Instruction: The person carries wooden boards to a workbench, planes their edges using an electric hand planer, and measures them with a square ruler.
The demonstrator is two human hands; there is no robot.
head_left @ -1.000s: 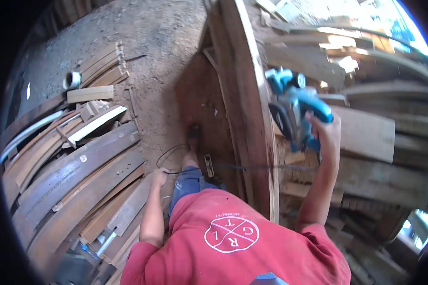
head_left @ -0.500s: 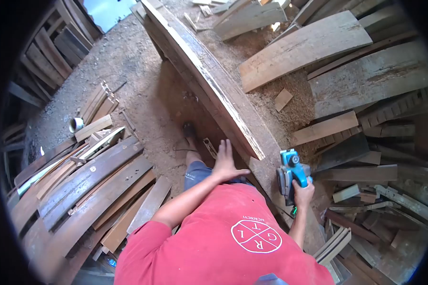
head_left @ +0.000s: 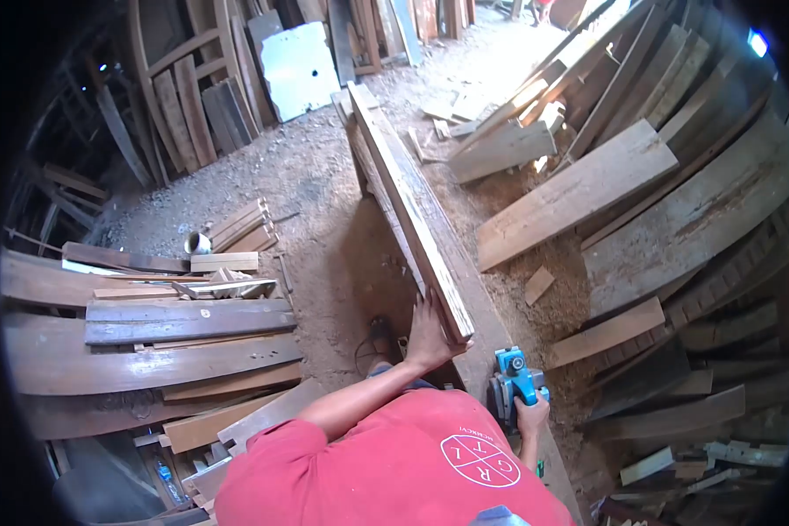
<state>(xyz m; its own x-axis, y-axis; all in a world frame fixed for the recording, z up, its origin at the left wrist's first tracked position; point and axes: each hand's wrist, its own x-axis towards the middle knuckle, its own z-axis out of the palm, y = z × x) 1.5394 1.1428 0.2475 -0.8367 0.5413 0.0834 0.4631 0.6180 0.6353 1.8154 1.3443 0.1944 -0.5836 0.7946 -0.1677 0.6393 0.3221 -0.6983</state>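
Note:
My left hand (head_left: 431, 337) lies against the near end of a long, thick plank (head_left: 416, 232), fingers on its left side and thumb across the end. The plank stands on edge along a wooden bench (head_left: 485, 326). To the right, my right hand (head_left: 532, 414) is wrapped round the handle of a blue power planer (head_left: 517, 382). The planer is on or just above the near part of the bench; its underside is hidden.
Stacked curved boards (head_left: 193, 323) lie at the left, with a white cup-like container (head_left: 196, 243) beyond them. Large boards (head_left: 579, 193) and wood shavings (head_left: 557, 307) are at the right. A pale panel (head_left: 300, 72) leans at the back.
My left hand has left the cable and come to the plank's end. My right hand has lowered the planer from the raised position toward the bench. The view has turned.

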